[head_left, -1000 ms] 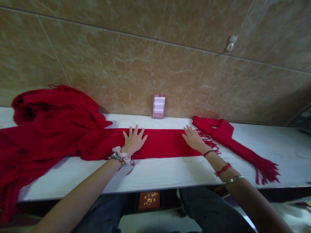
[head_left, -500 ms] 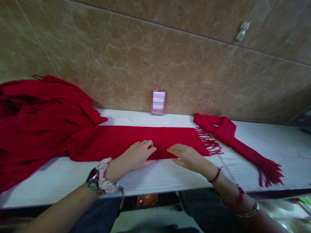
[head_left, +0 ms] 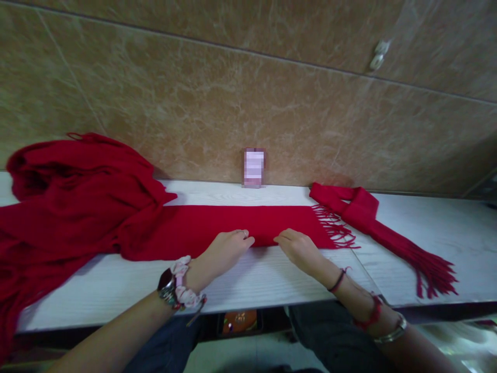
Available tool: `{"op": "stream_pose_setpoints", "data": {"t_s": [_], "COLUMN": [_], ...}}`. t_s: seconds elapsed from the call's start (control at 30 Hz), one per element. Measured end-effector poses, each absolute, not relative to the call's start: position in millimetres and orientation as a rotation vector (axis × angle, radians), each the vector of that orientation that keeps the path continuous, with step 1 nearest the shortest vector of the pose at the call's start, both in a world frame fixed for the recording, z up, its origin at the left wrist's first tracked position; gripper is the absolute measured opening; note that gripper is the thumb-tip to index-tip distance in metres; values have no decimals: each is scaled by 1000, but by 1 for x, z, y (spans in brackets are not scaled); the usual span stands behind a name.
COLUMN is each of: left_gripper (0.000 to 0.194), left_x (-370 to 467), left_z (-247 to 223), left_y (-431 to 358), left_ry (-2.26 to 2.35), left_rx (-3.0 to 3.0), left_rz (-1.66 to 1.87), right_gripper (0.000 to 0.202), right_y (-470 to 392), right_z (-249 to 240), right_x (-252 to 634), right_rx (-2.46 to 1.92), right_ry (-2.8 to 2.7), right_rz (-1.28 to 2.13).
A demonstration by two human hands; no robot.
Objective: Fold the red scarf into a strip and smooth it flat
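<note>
A long red scarf (head_left: 202, 223) lies flat across the white table, its fringed end to the right. My left hand (head_left: 229, 249) has its fingers closed on the scarf's near edge, around the middle. To the right of it, my right hand (head_left: 297, 247) pinches the same edge, with a short stretch of cloth between the two. That stretch of edge is slightly raised off the table. The left end of the scarf runs up to a big heap of red cloth (head_left: 89, 191).
A second red scarf (head_left: 392, 235), folded over and fringed, lies at the right on the white table (head_left: 248, 287). A small pinkish box (head_left: 254, 168) stands against the brown marbled wall (head_left: 217, 103). Below the table's front edge is a phone-like screen (head_left: 239, 322).
Both hands have closed their fingers on the near edge of the scarf, which now lifts a little between them. The view has shifted slightly.
</note>
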State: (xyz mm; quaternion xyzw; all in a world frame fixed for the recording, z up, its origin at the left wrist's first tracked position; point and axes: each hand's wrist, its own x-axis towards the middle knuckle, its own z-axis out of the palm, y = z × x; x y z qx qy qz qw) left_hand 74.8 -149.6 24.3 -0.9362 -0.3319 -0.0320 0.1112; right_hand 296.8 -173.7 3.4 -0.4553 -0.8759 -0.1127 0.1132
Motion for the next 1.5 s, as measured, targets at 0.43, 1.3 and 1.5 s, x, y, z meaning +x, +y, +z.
{"op": "stream_pose_setpoints", "data": {"t_s": [0.43, 1.3, 1.5], "left_gripper": [25, 27, 27], "left_x": [78, 84, 85], "left_z": [28, 25, 23], "left_y": [-154, -149, -150], "left_ry": [-917, -736, -742], "left_rx": [-2776, -2789, -2829], "left_rz": [-26, -62, -78], "right_gripper": [20, 23, 32], "right_y": [-185, -186, -188], "right_z": [3, 21, 22], "right_x": [334, 370, 397], "right_rx": [-1369, -1832, -2042], "right_ry": [-2615, -2606, -2480], "right_rz": [-511, -437, -327]}}
